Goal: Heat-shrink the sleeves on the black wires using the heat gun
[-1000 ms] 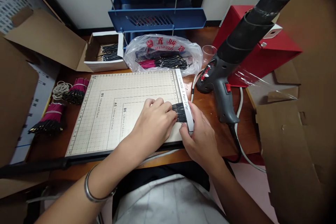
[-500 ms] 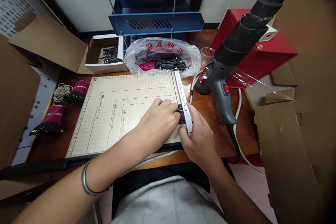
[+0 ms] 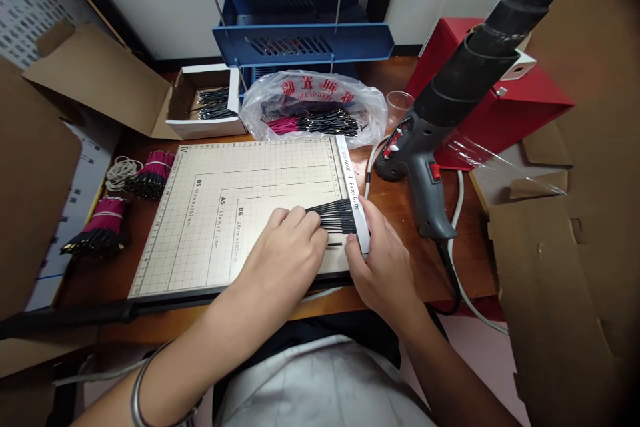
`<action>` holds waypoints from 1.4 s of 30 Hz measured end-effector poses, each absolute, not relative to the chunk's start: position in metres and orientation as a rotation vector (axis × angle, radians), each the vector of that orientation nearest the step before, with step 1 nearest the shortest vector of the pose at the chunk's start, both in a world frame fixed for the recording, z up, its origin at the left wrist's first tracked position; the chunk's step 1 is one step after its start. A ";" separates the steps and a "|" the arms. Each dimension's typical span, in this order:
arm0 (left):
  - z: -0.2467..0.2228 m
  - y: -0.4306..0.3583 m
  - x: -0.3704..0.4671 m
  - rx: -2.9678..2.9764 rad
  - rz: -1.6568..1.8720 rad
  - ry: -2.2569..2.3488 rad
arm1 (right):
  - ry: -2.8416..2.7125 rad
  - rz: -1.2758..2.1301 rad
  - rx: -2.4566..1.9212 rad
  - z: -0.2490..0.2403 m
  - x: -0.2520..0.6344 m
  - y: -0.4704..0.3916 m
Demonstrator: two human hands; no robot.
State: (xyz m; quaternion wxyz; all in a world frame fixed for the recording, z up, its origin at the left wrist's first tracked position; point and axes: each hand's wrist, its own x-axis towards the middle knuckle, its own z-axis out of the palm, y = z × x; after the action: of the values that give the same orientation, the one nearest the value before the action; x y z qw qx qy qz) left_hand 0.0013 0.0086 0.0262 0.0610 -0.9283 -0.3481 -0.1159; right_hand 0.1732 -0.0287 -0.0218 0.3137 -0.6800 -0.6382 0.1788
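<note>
A row of thin black wire-like strands (image 3: 333,217) lies fanned out on the paper cutter's board (image 3: 265,177). My left hand (image 3: 287,243) is closed on the strands' left ends, and its fingertips are partly hidden. The right ends run up to the cutter's white guide strip (image 3: 353,187), where they lie side by side. My right hand (image 3: 383,260) grips the near end of that strip, thumb on the left side and fingers on the right. One short black piece (image 3: 335,244) lies apart on the board between my hands.
Two magenta-and-black bundles (image 3: 103,223) lie left of the board. Behind it stand a white box (image 3: 205,125) of dark strands, a plastic bag (image 3: 315,90) and a blue rack (image 3: 305,43). A heat gun (image 3: 425,160) rises on the right, before a red box (image 3: 530,107).
My left hand has slid left, away from the guide strip, so a longer stretch of the black strands shows. My right hand stays at the strip. The view has shifted slightly.
</note>
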 end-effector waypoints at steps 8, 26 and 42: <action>0.016 0.010 0.009 -2.795 -0.332 -1.113 | -1.647 0.575 -1.749 -0.024 0.178 -0.029; 0.017 -0.006 0.005 -3.091 -0.947 -1.352 | -1.750 0.721 -1.365 -0.017 0.198 -0.040; 0.014 -0.021 0.002 -3.092 -1.428 -1.593 | -1.896 0.657 -1.218 -0.007 0.200 -0.037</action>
State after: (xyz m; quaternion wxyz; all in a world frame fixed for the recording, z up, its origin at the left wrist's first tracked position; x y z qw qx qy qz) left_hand 0.0019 -0.0210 0.0144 -0.3041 -0.7834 -0.4036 -0.3618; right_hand 0.1998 -0.0366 -0.0066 0.3867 -0.4783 -0.7450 0.2581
